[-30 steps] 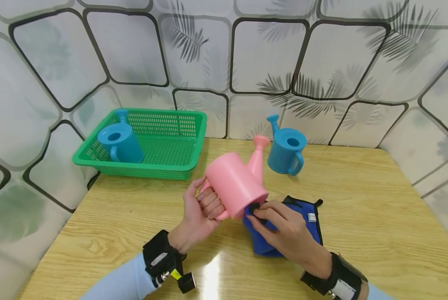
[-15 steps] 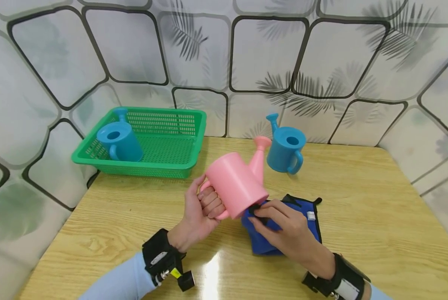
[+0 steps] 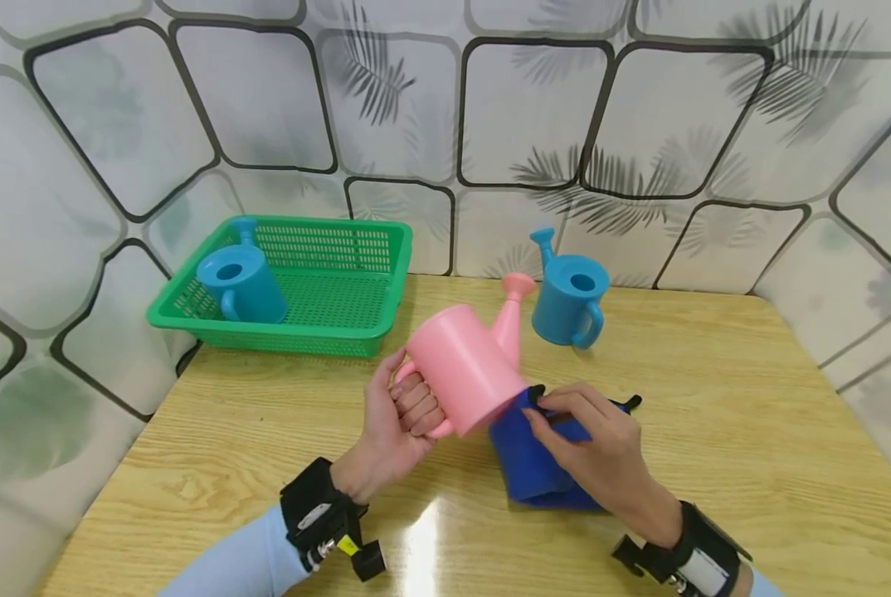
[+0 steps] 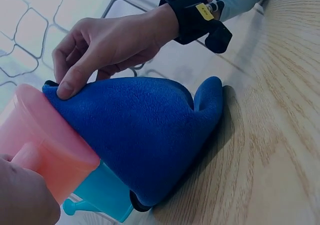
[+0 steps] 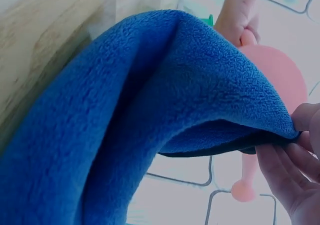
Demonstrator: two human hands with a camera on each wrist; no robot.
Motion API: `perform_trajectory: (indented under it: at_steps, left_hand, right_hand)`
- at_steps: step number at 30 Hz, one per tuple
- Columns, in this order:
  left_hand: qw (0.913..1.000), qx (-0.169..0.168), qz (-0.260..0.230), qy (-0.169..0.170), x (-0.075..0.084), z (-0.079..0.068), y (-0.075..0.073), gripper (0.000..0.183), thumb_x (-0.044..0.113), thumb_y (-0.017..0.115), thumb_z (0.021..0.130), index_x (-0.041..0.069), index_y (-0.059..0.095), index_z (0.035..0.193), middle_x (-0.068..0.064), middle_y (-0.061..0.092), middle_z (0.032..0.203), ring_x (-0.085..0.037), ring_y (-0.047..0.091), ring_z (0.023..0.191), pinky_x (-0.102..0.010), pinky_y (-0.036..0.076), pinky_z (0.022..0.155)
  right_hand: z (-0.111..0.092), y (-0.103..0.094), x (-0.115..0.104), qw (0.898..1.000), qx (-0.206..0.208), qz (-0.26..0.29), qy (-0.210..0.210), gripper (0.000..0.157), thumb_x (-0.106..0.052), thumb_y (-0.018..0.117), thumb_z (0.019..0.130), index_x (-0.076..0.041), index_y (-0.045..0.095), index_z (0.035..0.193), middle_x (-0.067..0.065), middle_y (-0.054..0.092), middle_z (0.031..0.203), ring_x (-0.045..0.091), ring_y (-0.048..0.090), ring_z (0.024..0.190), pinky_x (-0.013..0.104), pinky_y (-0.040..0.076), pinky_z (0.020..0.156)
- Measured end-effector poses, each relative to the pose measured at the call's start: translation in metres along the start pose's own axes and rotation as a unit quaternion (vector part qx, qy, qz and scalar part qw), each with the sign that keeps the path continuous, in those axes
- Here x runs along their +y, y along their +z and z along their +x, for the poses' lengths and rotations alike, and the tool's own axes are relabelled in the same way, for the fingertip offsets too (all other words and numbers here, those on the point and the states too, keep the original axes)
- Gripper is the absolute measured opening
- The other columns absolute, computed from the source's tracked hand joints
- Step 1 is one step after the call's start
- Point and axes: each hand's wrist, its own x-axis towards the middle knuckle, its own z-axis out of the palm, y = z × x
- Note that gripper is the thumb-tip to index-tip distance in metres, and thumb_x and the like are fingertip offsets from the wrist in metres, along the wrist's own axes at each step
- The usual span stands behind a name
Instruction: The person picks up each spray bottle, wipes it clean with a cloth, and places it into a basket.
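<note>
My left hand [image 3: 401, 419] grips the handle of a pink watering can [image 3: 466, 365], which is held tilted above the table with its spout [image 3: 510, 327] pointing away to the upper right. Beside the can's base, my right hand [image 3: 602, 452] pinches the black-edged corner of a blue cloth [image 3: 535, 460]. In the left wrist view the raised cloth [image 4: 135, 130] lies against or very close to the can's bottom, and its lower part reaches down to the table. Folds of plush cloth [image 5: 150, 85] fill much of the right wrist view.
A green basket [image 3: 326, 344] stands at the back left with a blue watering can [image 3: 255, 286] inside. Another blue watering can [image 3: 565, 303] stands on the wooden table [image 3: 744, 414] behind the cloth. A patterned wall covering [image 3: 535, 116] encloses the back and sides.
My right hand has moved slightly up and to the right, lifting the cloth's corner along the can's bottom edge. The left hand and pink can have barely shifted.
</note>
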Motion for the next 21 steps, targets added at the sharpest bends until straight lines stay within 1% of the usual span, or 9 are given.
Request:
perform_trajectory:
  at_steps: [3,5,7,9,11,13,16,19,21]
  left_hand:
    - [0.9998,-0.007,0.016,0.008,0.001,0.000,-0.002,0.056,0.039,0.048,0.096,0.019,0.017,0.054,0.008,0.015,0.045,-0.007,0.012,0.037,-0.020,0.007,0.040]
    - [0.9991,-0.015,0.036,0.014,0.002,0.000,-0.003,0.056,0.039,0.046,0.097,0.019,0.016,0.054,0.007,0.014,0.045,-0.007,0.012,0.037,-0.021,0.006,0.040]
    - [0.9974,-0.021,0.065,0.022,0.003,0.000,-0.004,0.056,0.038,0.044,0.099,0.018,0.017,0.054,0.007,0.014,0.045,-0.007,0.012,0.036,-0.022,0.005,0.040]
    - [0.9941,-0.024,0.101,0.029,0.004,0.000,-0.006,0.056,0.037,0.041,0.100,0.018,0.018,0.053,0.007,0.014,0.044,-0.007,0.011,0.036,-0.023,0.005,0.040]
    - [0.9896,-0.025,0.138,0.031,0.004,0.001,-0.007,0.056,0.036,0.040,0.101,0.018,0.018,0.053,0.007,0.014,0.044,-0.007,0.012,0.035,-0.023,0.004,0.040]
    - [0.9836,-0.025,0.176,0.032,0.005,0.001,-0.008,0.056,0.036,0.039,0.101,0.018,0.018,0.052,0.007,0.015,0.043,-0.007,0.012,0.035,-0.024,0.005,0.039]
    - [0.9724,-0.034,0.228,0.035,0.005,0.002,-0.010,0.057,0.036,0.038,0.102,0.019,0.019,0.051,0.008,0.016,0.042,-0.006,0.014,0.034,-0.023,0.006,0.038]
    - [0.9528,-0.056,0.294,0.048,0.004,0.004,-0.012,0.057,0.035,0.038,0.103,0.018,0.022,0.051,0.009,0.019,0.041,-0.007,0.016,0.034,-0.024,0.008,0.037]
    - [0.9365,-0.079,0.337,0.058,0.003,0.003,-0.014,0.056,0.031,0.038,0.103,0.017,0.024,0.050,0.009,0.020,0.041,-0.007,0.017,0.033,-0.027,0.008,0.036]
  right_hand:
    - [0.000,-0.008,0.005,0.999,0.008,0.018,0.049,0.017,-0.009,0.079,0.076,0.002,0.069,0.084,0.012,0.069,0.079,0.016,0.067,0.067,0.022,0.060,0.053]
    - [0.001,-0.014,0.009,0.994,0.018,0.045,0.100,0.022,0.007,0.079,0.070,0.006,0.068,0.089,0.014,0.068,0.084,0.015,0.067,0.073,0.016,0.059,0.060]
    - [0.004,-0.022,0.013,0.982,0.029,0.080,0.167,0.028,0.017,0.075,0.070,0.009,0.063,0.095,0.013,0.066,0.093,0.014,0.066,0.081,0.011,0.057,0.069]
    - [0.008,-0.030,0.018,0.965,0.042,0.113,0.233,0.025,0.019,0.067,0.079,0.010,0.059,0.101,0.009,0.062,0.103,0.014,0.063,0.091,0.009,0.054,0.076]
    - [0.013,-0.038,0.024,0.945,0.061,0.148,0.284,0.017,0.014,0.059,0.088,0.007,0.055,0.103,0.004,0.062,0.111,0.016,0.061,0.100,0.009,0.053,0.079]
    - [0.019,-0.046,0.031,0.926,0.081,0.188,0.317,0.011,0.007,0.054,0.095,0.002,0.051,0.104,0.001,0.065,0.113,0.019,0.060,0.105,0.010,0.052,0.082]
    - [0.027,-0.055,0.041,0.890,0.108,0.265,0.354,0.009,-0.005,0.050,0.100,-0.006,0.044,0.107,0.001,0.072,0.108,0.019,0.063,0.106,0.013,0.053,0.083]
    - [0.033,-0.062,0.049,0.854,0.128,0.312,0.397,0.014,-0.017,0.048,0.102,-0.011,0.040,0.111,0.000,0.076,0.095,0.016,0.069,0.094,0.016,0.057,0.075]
    - [0.034,-0.065,0.054,0.845,0.129,0.304,0.421,0.016,-0.022,0.048,0.102,-0.014,0.040,0.114,-0.007,0.072,0.077,0.009,0.070,0.072,0.012,0.056,0.060]
